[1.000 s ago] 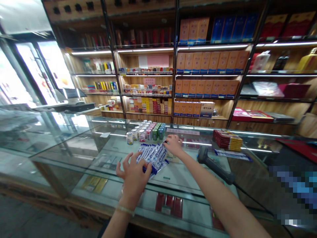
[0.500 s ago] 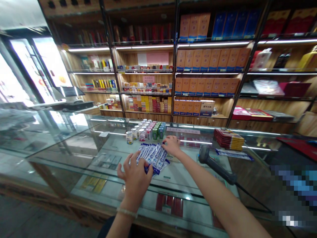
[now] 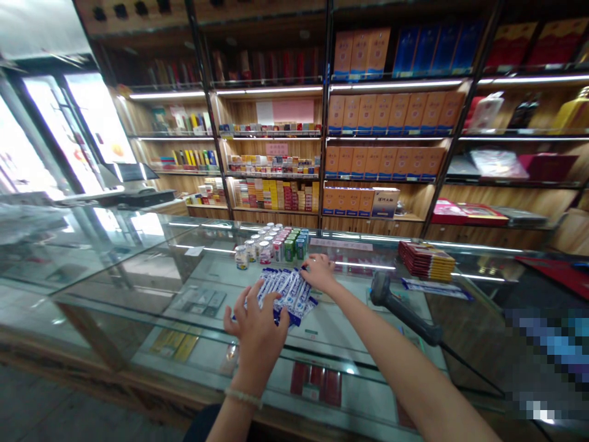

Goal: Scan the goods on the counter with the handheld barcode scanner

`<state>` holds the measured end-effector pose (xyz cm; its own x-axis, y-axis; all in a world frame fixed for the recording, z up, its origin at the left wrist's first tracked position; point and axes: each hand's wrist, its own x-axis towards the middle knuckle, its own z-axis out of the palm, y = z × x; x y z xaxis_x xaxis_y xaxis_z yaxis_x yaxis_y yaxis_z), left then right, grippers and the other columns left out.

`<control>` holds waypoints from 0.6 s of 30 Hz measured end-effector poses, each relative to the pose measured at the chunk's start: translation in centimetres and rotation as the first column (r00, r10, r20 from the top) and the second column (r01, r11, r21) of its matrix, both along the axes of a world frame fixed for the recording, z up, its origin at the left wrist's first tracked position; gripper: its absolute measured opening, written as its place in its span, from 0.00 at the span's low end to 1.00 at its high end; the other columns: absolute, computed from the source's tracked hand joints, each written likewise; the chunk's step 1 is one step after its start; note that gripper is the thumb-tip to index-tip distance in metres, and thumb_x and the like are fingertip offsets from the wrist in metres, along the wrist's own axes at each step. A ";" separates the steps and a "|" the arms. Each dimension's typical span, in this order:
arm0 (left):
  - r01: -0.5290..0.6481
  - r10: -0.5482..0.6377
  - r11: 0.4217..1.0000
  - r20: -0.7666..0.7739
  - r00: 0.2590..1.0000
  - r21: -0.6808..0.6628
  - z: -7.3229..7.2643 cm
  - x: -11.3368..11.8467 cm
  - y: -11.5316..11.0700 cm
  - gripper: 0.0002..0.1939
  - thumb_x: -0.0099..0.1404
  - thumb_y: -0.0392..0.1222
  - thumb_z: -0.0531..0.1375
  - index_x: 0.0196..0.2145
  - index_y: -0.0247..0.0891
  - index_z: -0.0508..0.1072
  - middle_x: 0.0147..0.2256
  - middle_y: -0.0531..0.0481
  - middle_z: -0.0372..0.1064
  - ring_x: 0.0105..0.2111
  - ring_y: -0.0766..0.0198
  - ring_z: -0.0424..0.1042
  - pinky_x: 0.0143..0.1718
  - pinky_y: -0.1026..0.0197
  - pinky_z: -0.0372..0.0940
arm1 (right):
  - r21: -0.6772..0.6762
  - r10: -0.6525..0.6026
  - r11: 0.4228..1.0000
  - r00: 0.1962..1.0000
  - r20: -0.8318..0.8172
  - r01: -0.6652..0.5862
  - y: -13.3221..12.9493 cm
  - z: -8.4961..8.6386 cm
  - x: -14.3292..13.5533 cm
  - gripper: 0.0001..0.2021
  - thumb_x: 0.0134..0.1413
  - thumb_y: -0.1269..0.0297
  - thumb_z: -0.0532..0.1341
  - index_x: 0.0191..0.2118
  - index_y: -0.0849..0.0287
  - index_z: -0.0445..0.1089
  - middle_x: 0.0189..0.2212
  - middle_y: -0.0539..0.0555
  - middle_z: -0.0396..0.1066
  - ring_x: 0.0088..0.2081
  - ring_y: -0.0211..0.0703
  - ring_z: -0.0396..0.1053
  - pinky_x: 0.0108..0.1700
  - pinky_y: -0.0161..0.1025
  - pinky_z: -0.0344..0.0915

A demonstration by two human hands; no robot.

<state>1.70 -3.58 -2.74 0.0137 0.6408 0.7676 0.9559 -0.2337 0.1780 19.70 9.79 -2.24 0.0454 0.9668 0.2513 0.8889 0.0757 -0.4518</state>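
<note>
A fanned pile of blue-and-white stick packets [image 3: 288,288] lies on the glass counter [image 3: 340,331]. My left hand [image 3: 260,319] is at the near left edge of the pile, fingers apart and curved over the packets. On the pile's far right side, my right hand [image 3: 319,272] touches the packets with bent fingertips; whether it grips one is too small to tell. Just behind the pile stand rows of small bottles and tubes [image 3: 271,244], white, pink, green and blue.
A black handheld scanner [image 3: 405,310] with a cable lies right of my right forearm. Beyond it are a stack of red-and-yellow packs [image 3: 426,261] and more blue-and-white packets [image 3: 437,288]. Stocked shelves [image 3: 322,138] line the back wall.
My left hand has shifted slightly right and its fingers have changed their spread over the near packets. My right hand stays almost where it was.
</note>
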 end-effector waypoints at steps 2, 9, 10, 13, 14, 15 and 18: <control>-0.009 0.009 1.000 0.002 1.000 0.006 0.0 0.2 0.0 0.09 0.65 0.43 0.61 0.42 0.45 0.79 0.61 0.42 0.67 0.62 0.42 0.60 0.64 0.32 0.45 | 0.000 0.001 1.000 1.000 0.003 -0.001 0.0 0.0 0.0 0.13 0.60 0.56 0.61 0.48 0.47 0.77 0.63 0.54 0.64 0.64 0.55 0.52 0.60 0.55 0.50; -0.039 0.038 0.999 0.022 0.999 0.037 0.1 1.4 -0.1 0.09 0.66 0.43 0.60 0.41 0.45 0.79 0.59 0.44 0.69 0.62 0.45 0.60 0.64 0.34 0.43 | 0.007 -0.002 1.000 1.000 0.011 0.002 -0.1 -0.2 -0.2 0.12 0.61 0.57 0.60 0.47 0.47 0.78 0.63 0.54 0.64 0.65 0.55 0.52 0.60 0.55 0.51; -0.038 0.037 0.999 0.023 0.999 0.039 0.0 1.5 0.0 0.09 0.66 0.43 0.60 0.41 0.45 0.79 0.60 0.44 0.69 0.62 0.45 0.60 0.64 0.34 0.43 | 0.008 -0.002 1.000 1.000 0.012 0.002 0.0 -0.2 -0.2 0.12 0.61 0.57 0.60 0.46 0.47 0.78 0.63 0.54 0.64 0.65 0.55 0.52 0.60 0.55 0.51; -0.037 0.035 0.998 0.028 0.999 0.045 -0.1 2.0 0.2 0.09 0.67 0.43 0.59 0.41 0.45 0.79 0.60 0.45 0.69 0.62 0.44 0.60 0.64 0.34 0.42 | 0.011 -0.003 1.000 1.000 0.012 0.003 0.0 -0.1 -0.2 0.12 0.61 0.56 0.61 0.46 0.48 0.78 0.63 0.54 0.65 0.65 0.55 0.53 0.61 0.55 0.51; -0.039 0.037 0.998 0.032 0.999 0.047 -0.2 2.1 0.3 0.09 0.67 0.43 0.59 0.41 0.45 0.79 0.60 0.45 0.69 0.62 0.44 0.60 0.64 0.34 0.42 | 0.011 -0.003 1.000 1.000 0.011 0.003 0.0 -0.1 -0.2 0.12 0.60 0.56 0.61 0.46 0.48 0.78 0.63 0.54 0.65 0.65 0.55 0.53 0.61 0.55 0.51; -0.041 0.040 0.998 0.037 0.999 0.049 -0.3 2.3 0.5 0.09 0.67 0.43 0.58 0.42 0.45 0.79 0.60 0.44 0.69 0.62 0.44 0.60 0.64 0.33 0.42 | 0.011 -0.003 1.000 1.000 0.011 0.003 0.1 -0.1 -0.2 0.12 0.60 0.56 0.61 0.46 0.48 0.78 0.63 0.54 0.65 0.65 0.55 0.53 0.61 0.56 0.51; -0.051 0.048 0.997 0.041 0.998 0.059 -0.3 2.8 0.8 0.10 0.69 0.44 0.57 0.42 0.45 0.79 0.60 0.44 0.69 0.62 0.44 0.59 0.64 0.33 0.41 | 0.014 -0.003 1.000 1.000 0.012 0.003 0.1 0.1 -0.2 0.12 0.60 0.56 0.60 0.46 0.48 0.78 0.62 0.54 0.65 0.65 0.55 0.53 0.61 0.55 0.51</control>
